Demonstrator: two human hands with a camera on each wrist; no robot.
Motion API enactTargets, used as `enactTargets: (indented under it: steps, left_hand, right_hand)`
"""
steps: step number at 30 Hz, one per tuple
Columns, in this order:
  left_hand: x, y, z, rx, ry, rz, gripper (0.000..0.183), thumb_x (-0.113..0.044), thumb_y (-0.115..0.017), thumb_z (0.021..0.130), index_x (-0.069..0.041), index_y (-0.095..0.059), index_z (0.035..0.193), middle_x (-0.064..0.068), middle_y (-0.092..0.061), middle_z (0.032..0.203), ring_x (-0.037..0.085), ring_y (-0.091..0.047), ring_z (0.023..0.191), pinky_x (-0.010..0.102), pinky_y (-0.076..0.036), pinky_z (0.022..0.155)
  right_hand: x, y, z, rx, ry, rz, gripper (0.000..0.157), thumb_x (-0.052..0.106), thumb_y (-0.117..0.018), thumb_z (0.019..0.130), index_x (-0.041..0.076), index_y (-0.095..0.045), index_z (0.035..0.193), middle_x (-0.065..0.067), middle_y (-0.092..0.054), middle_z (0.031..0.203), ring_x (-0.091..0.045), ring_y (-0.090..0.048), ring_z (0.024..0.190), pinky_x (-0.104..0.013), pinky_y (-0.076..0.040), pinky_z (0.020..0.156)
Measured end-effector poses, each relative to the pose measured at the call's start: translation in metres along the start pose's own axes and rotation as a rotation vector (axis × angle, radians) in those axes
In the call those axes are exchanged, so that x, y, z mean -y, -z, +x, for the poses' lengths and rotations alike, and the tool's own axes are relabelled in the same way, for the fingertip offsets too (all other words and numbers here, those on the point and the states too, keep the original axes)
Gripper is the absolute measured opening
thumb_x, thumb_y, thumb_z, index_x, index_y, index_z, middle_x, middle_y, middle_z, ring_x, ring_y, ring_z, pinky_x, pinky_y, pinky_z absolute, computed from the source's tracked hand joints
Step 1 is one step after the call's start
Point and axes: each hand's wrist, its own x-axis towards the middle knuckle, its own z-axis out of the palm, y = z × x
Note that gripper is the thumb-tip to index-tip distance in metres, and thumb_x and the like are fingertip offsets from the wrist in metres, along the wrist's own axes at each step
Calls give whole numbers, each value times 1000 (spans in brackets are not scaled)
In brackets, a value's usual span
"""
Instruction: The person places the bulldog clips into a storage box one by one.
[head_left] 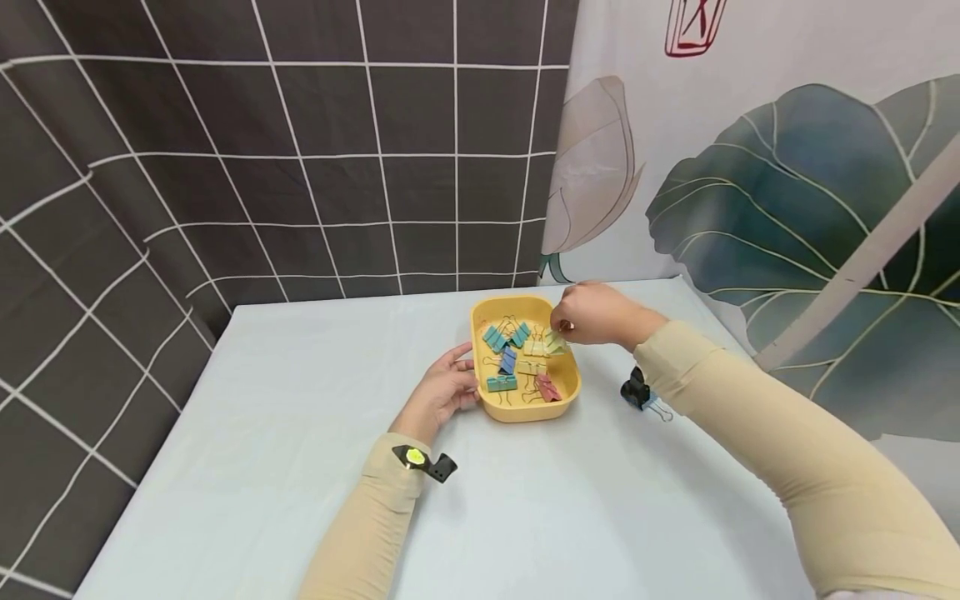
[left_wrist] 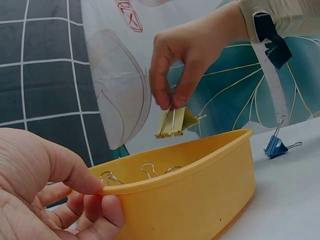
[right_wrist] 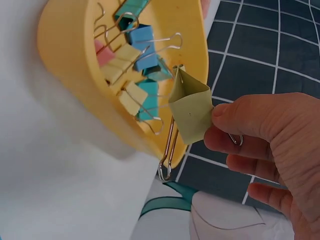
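Observation:
My right hand point(head_left: 592, 313) pinches a yellow binder clip point(right_wrist: 191, 106) by one wire handle, just above the far right side of a yellow tray point(left_wrist: 190, 200). The clip's other handle points away, as the right wrist view shows. My left hand point(head_left: 444, 385) grips the tray's left rim between thumb and fingers. Inside the tray lie several binder clips: a blue one point(head_left: 507, 360), a teal one point(head_left: 502, 383), a red one point(head_left: 547, 388) and a pale yellow one point(head_left: 532, 367), among others, with their wire handles spread.
On the white table point(head_left: 315, 433), right of the tray, a blue binder clip point(left_wrist: 276, 146) sits beneath my right forearm. A dark grid-patterned cloth point(head_left: 337, 167) hangs behind and at the left. A leaf-printed curtain point(head_left: 795, 200) stands at the right.

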Motion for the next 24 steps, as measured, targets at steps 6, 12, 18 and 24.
enactTargets:
  steps: [6,12,18,24]
  left_hand:
    - [0,1,-1,3,-7,-18,83,20,-55,80,-16,-41,154,11,-51,118,16,-56,75,25,-55,63]
    - [0,0,-1,1,-11,-10,81,20,-54,81,-16,-42,153,10,-52,118,15,-56,75,26,-55,63]
    - [1,0,2,1,-10,-7,82,20,-55,80,-16,-43,153,12,-52,122,18,-57,79,26,-55,64]
    - [2,1,3,-4,-12,-1,81,20,-55,81,-16,-43,153,13,-52,123,18,-57,79,27,-55,64]
  right_hand:
    - [5,-6,10,17,-18,27,6,11,-79,82,12,-79,88,3,-72,81,-18,-62,77,-39,-57,79]
    - [5,-9,13,35,-27,65,8,12,-80,82,12,-79,90,2,-73,84,-19,-62,80,-38,-57,78]
    - [-2,-8,12,3,-20,74,6,11,-78,83,10,-79,89,2,-72,83,-18,-64,80,-40,-56,80]
    - [-10,-6,7,-6,-22,72,5,11,-77,85,8,-78,88,1,-72,81,-19,-63,78,-43,-55,84]
